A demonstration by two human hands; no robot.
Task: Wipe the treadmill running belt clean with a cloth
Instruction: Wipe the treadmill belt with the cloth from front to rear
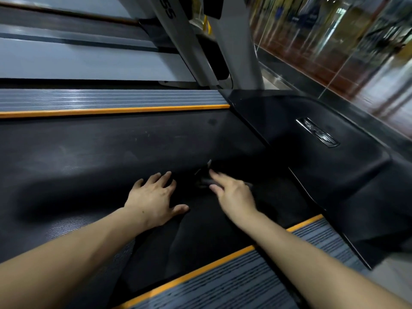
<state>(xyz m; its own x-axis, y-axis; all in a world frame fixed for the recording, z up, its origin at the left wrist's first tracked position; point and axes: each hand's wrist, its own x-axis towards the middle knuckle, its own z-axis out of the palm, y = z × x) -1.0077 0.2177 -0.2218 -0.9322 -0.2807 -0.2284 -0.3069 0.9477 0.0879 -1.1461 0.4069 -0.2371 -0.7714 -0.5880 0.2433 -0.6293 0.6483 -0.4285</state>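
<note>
The dark treadmill running belt (89, 157) runs across the middle of the head view. A black cloth (200, 230) lies spread on it near the front cover, hard to tell from the belt, with a bunched fold at its far edge. My left hand (153, 197) rests flat on the cloth's left part with its fingers spread. My right hand (231, 195) is blurred, its fingers stretched out and touching the bunched fold. Neither hand is closed around the cloth.
Ribbed grey side rails with orange strips border the belt on the far side (111, 101) and the near side (223, 282). The glossy black motor cover (312, 163) ends the belt on the right. A grey upright post (236, 52) rises behind it, beside a glass wall (334, 41).
</note>
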